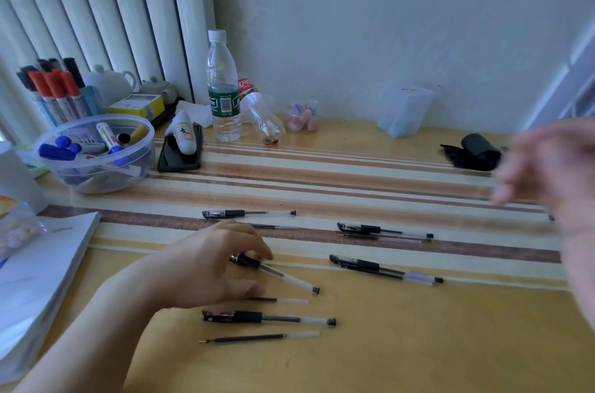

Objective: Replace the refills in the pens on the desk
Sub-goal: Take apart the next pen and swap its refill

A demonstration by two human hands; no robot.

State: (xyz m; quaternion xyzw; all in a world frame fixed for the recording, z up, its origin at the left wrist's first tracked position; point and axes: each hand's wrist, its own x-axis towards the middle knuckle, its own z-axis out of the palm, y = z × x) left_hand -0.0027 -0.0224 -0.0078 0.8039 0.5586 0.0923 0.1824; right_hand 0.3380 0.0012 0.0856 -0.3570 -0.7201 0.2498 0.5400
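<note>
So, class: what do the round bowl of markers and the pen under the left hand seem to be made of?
Bowl: clear glossy plastic, probably; the markers show through its wall.
Pen: likely plastic, with a see-through barrel showing the dark refill and a matte black grip, perhaps rubber, which the left hand holds.

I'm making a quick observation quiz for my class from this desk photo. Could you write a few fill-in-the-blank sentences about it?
1. The left hand grips a ____ on the desk.
2. The upright water bottle has a ____ cap.
3. The blue markers lie in a clear plastic ____.
4. The blurred right hand is raised and holds ____.

Missing words: pen; white; bowl; nothing
</note>
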